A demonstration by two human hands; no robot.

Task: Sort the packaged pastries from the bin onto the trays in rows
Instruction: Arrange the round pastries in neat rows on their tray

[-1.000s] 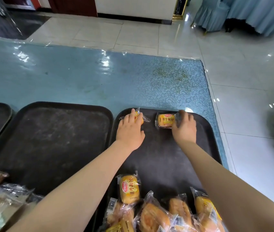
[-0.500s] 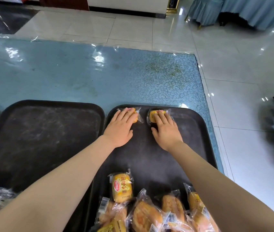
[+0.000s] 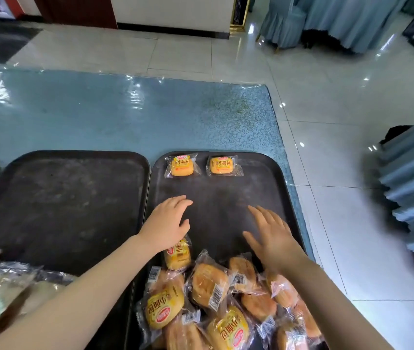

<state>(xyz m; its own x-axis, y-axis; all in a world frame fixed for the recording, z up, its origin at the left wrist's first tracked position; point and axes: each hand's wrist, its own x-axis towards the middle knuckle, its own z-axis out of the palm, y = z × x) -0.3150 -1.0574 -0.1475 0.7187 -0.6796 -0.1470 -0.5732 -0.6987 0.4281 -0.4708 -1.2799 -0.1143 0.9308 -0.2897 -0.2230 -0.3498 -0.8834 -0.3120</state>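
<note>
Yellow buns in clear wrappers lie side by side at the far edge of the right tray (image 3: 264, 188): the left bun (image 3: 181, 165) and the right bun (image 3: 222, 165), a small gap between them, both flat and label up, well beyond the fingertips of either hand. The left hand (image 3: 168, 223) hovers palm down over the tray's left part, fingers straight and loosely spread, holding nothing; its fingertips point toward the left bun. Just under its wrist lies a third bun (image 3: 177, 255), partly hidden by the hand, and whether the hand touches it cannot be told. The right hand (image 3: 271, 236) is also palm down with fingers spread and straight, empty, over the tray's right part, fingertips aimed toward the right bun. Behind both palms, on the near end of the tray, sits a pile (image 3: 221, 304) of wrapped pastries, some yellow-labelled, some plain brown with barcodes, overlapping one another. Left of the left hand's fingers lies the left tray (image 3: 56, 205), dark and scuffed, its rim just beside the right tray's. Both trays rest on a blue cloth (image 3: 99, 117) under shiny clear film. More wrapped packs (image 3: 1, 291) show blurred at the near left corner. Beyond the cloth is pale tiled floor (image 3: 327, 97).
</note>
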